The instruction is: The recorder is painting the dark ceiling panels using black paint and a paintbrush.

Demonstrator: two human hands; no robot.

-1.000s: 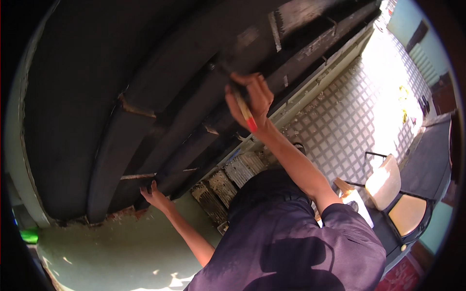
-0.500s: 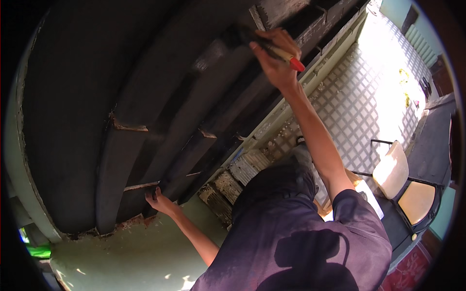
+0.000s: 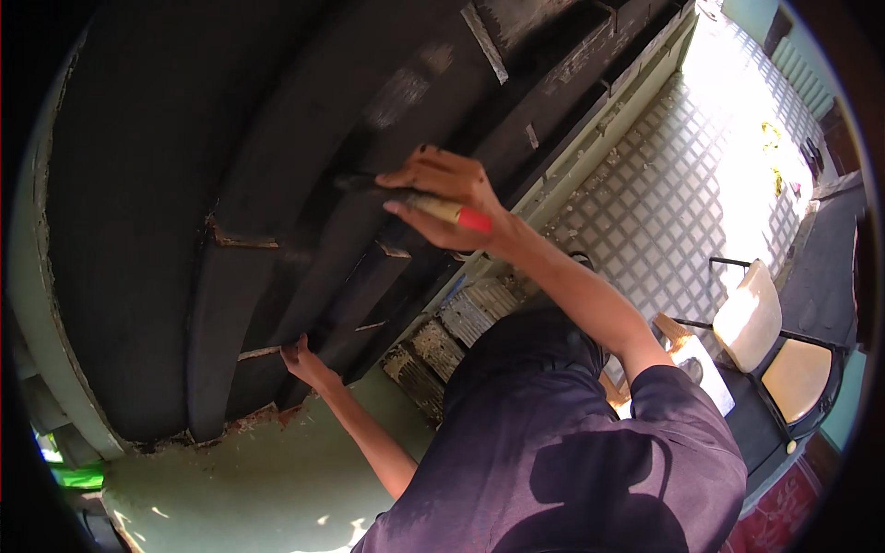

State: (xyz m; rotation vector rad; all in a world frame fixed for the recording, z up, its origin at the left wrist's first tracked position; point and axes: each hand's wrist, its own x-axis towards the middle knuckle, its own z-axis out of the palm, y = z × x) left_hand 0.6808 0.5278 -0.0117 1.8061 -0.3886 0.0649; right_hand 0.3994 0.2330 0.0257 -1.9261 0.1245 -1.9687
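A paintbrush (image 3: 430,205) with a pale handle and a red end is held in my right hand (image 3: 454,198), its fingers wrapped round the handle. The dark bristles point left, against the black-painted shelving (image 3: 304,198), and are blurred by motion. Lower down, my left hand (image 3: 307,365) grips the edge of a dark shelf board (image 3: 336,323); its fingertips partly disappear against the black surface. Pale, unpainted strips (image 3: 484,41) show on some board edges. A greyish, shinier patch (image 3: 401,97) lies above the brush.
A green wall (image 3: 221,488) runs below the shelving. Corrugated, stained blocks (image 3: 438,346) stand beside my legs. On the right are a chair with a pale back (image 3: 745,313), a pale seat (image 3: 795,382) and a sunlit tiled floor (image 3: 659,161). Yellow scraps (image 3: 772,138) lie on the floor.
My right hand has swept the paintbrush down and left along the black boards. The left hand stays at the shelf edge, with its fingers shifted slightly.
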